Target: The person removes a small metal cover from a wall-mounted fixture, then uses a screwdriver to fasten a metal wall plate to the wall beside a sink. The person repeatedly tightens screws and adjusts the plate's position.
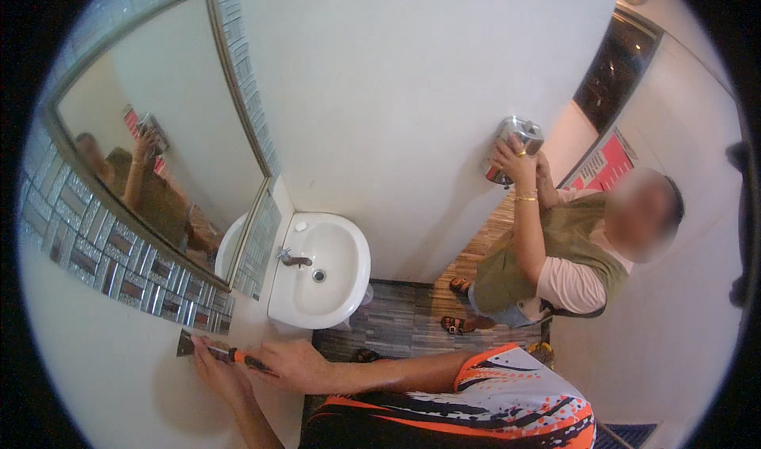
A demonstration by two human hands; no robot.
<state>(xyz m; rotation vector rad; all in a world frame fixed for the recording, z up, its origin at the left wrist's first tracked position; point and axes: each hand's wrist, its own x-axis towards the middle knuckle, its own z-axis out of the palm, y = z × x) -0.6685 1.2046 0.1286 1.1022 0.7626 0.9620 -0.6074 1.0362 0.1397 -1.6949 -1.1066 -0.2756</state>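
My right hand point(295, 366) is closed round the handle of a screwdriver point(240, 357), which is orange and black. The tool points left toward a small dark plate point(185, 343) on the white wall. By that plate, my left hand point(219, 372) has its fingers pinched together along the screwdriver's shaft. Its fingertips are close to the wall, at the plate's right edge. The screwdriver's tip is hidden by those fingers, so I cannot tell what it touches.
A white washbasin point(358, 268) with a tap stands just beyond my hands. Above hangs a framed mirror point(214, 21) amid shiny tiles point(119, 271). At right, a person point(547, 243) in a green vest has both hands on a metal box point(519, 128) on the wall.
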